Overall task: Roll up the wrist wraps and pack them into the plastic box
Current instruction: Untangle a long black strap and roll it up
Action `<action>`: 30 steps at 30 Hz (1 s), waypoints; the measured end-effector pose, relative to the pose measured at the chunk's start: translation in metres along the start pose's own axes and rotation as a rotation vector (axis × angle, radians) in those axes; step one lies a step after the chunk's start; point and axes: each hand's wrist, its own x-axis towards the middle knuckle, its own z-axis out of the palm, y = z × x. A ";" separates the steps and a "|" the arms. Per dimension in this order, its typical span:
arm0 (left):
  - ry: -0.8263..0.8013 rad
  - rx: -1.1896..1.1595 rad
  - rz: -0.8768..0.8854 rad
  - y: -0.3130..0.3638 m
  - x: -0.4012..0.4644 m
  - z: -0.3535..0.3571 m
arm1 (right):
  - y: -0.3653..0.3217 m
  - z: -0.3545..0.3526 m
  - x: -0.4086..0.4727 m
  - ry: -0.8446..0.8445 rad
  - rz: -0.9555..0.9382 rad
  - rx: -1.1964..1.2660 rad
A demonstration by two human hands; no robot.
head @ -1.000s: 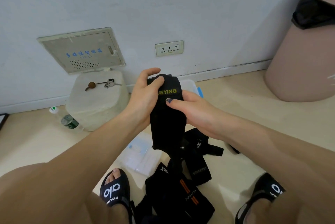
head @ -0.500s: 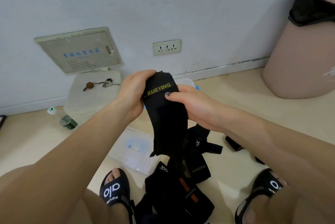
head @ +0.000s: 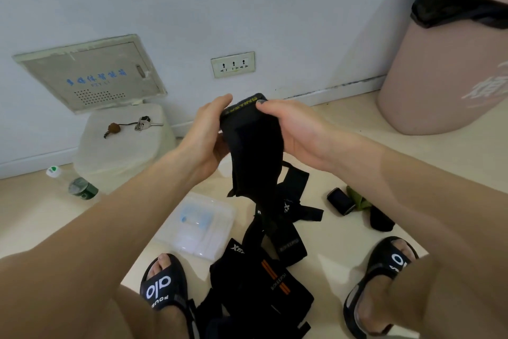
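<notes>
Nearest us, loose wrist wraps are lying in a heap on the floor between our two sandals. Just beyond, the clear plastic box is sitting flat, its right edge beside the heap, with bare floor open to its left. Above it, we are holding a black wrist wrap at its top edge: our left hand is curling around the left side, and our right hand is pinching the right side. Its tail is hanging down. Farther right, a rolled wrap is resting well apart from the box.
</notes>
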 end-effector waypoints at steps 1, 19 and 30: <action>-0.048 0.001 -0.007 -0.003 -0.001 0.002 | -0.001 -0.003 0.001 0.015 0.009 0.022; -0.167 0.387 0.206 -0.025 -0.021 0.018 | -0.004 -0.023 -0.011 0.108 0.015 0.223; -0.089 -0.011 -0.102 0.000 -0.041 0.011 | 0.016 0.003 -0.018 0.045 0.003 0.014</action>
